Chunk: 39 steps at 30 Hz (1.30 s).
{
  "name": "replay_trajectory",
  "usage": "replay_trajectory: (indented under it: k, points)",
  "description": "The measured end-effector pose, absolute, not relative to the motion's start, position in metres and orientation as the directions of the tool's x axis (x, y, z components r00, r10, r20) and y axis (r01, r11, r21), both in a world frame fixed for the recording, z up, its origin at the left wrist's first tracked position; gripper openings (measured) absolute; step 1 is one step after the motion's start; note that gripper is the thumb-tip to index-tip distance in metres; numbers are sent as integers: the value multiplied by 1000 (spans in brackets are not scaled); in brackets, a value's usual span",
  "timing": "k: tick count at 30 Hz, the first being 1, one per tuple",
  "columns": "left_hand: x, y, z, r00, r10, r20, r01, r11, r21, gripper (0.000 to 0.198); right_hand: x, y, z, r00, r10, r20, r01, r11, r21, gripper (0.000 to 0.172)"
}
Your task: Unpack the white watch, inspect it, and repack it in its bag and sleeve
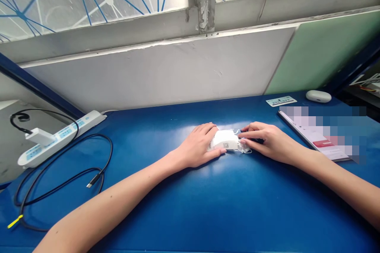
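A small white item in a clear plastic bag lies on the blue table, with a small square code printed on its near side. My left hand rests over its left end, the thumb along the near edge and the fingers over the far side. At the right end, the fingertips of my right hand pinch the crinkled plastic. A short string of small white beads shows by those fingertips. What the item inside is cannot be made out.
On the left stand a white power strip with a white charger and a looped black cable. At the right lie a tablet-like slab, a card and a white earbud case. A pale wall panel borders the table's back.
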State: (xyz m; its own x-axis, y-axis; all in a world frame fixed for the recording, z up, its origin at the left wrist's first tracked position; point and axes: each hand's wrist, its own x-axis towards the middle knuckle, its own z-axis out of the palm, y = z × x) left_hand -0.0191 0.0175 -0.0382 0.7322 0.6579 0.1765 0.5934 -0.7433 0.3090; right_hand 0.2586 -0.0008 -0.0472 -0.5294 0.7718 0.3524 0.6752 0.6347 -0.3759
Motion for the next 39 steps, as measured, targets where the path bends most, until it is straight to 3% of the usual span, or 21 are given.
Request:
replay_trajectory:
  k: [10,21,29,39]
  points:
    - [-20,18,-40,732,646,218,570,-755,323,44,257,-4,-52,-564,745,357,658,667,-351,31]
    - [-18,16,-39,716,658,235,575,-746,335,46,252,-8,-47,-585,746,317,616,663,-425,35]
    - [-18,16,-40,725,648,232,568,-754,331,50,250,-6,-54,-502,798,333,610,600,-517,30]
    - [-18,16,-39,725,650,230,561,-750,351,51,246,-13,-55,-480,802,355,641,598,-482,22]
